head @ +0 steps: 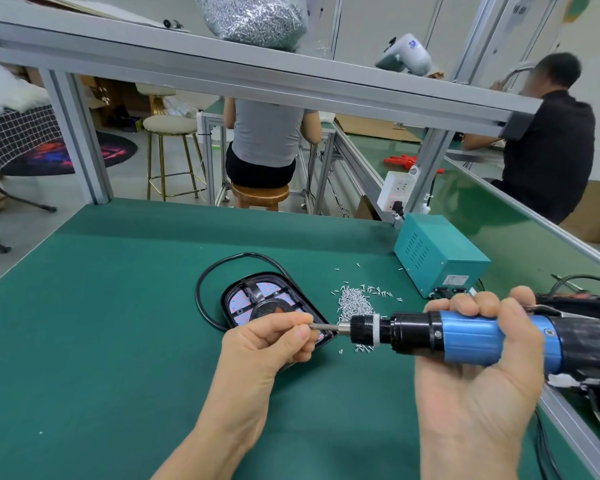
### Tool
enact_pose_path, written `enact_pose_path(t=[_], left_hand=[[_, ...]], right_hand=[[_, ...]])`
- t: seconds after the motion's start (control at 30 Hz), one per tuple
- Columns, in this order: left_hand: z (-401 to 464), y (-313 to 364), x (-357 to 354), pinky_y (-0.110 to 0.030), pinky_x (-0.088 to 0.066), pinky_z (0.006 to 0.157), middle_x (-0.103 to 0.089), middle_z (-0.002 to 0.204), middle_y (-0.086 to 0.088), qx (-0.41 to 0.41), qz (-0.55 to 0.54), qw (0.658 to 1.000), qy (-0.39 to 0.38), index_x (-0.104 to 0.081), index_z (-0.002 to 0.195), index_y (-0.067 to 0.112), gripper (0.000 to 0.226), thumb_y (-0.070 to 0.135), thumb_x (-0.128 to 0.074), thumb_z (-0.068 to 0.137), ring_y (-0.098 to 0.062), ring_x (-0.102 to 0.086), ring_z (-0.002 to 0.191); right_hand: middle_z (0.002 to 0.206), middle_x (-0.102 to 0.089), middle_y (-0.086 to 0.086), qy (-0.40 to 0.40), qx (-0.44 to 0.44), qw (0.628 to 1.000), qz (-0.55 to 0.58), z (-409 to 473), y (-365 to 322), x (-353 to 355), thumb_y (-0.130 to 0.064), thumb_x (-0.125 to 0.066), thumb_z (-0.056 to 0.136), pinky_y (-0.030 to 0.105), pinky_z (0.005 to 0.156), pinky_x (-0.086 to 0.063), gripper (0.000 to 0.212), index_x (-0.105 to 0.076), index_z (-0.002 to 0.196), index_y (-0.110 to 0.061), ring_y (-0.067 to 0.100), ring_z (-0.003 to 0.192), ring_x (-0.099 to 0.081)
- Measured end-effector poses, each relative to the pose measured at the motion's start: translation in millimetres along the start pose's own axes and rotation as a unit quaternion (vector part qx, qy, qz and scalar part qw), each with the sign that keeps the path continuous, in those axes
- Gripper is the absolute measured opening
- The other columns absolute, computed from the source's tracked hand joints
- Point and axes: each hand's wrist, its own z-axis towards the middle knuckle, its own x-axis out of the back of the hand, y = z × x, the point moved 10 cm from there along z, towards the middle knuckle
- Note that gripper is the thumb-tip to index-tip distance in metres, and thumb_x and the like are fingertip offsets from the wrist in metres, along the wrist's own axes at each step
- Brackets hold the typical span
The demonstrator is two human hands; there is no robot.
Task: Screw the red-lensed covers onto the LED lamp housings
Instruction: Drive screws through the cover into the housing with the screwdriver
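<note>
Right hand [478,344]: wrapped round the blue barrel of the electric screwdriver [440,336], holding it level above the counter, its bit pointing left.
Left hand [274,341]: thumb and forefinger pinched at the tip of the bit [326,327]; whether a screw sits between them is too small to tell.
Lamp housing [274,306]: black, rounded, lying flat near the middle of the counter, partly under the left hand; red LED dots show on its pale inner panels.
Cord [201,289]: black, looping from the housing round its left and far sides.
Screws [355,301]: a loose silver heap just right of the housing, a few more scattered beneath the screwdriver's nose.
Power box [437,254]: teal, standing at the counter's far right edge, well apart from the housing.
Counter [101,323]: green mat with an aluminium edge rail on the right.
Shelf [257,67]: aluminium-framed, over the far edge, bearing a clear bag of screws [253,17].
Behind: two seated people, one in a grey top [267,133], one in black [548,143], and a gold-legged stool [170,150].
</note>
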Motion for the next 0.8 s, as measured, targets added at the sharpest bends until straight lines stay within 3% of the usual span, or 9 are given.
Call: enact_pose_path(t=[0.2,0.43,0.8], left_hand=[[3,7,-5,-0.019,-0.053,0.063,-0.072,0.072,-0.012,-0.021,0.055,0.998,-0.028,-0.078,0.08,0.013,0.018,0.014,-0.07,0.064,-0.014,-0.065,0.062],[9,11,5,-0.017,-0.052,0.062,-0.072,0.07,-0.011,-0.028,0.082,0.996,-0.013,-0.079,0.076,0.015,0.02,0.0,-0.067,0.072,-0.013,-0.065,0.06],[14,11,9,-0.018,-0.053,0.062,-0.072,0.072,-0.015,-0.032,0.09,0.995,-0.003,-0.078,0.075,0.012,0.024,-0.008,-0.064,0.079,-0.014,-0.063,0.062]], right_hand=[[0.068,-0.053,-0.012,-0.009,-0.005,1.0,0.013,1,-2,1,-0.015,-0.056,0.081,0.024,0.081,-0.049,0.019,-0.059,0.087,-0.033,0.005,0.065,-0.054],[0.083,-0.059,-0.01,-0.055,-0.089,0.994,-0.013,0,13,5,-0.019,-0.059,0.083,0.035,0.102,-0.042,0.02,-0.062,0.096,-0.034,0.012,0.084,-0.062],[0.074,-0.057,-0.009,-0.046,-0.097,0.994,0.01,3,23,0,-0.006,-0.06,0.075,0.028,0.089,-0.049,0.031,-0.063,0.092,-0.032,0.009,0.07,-0.06]])
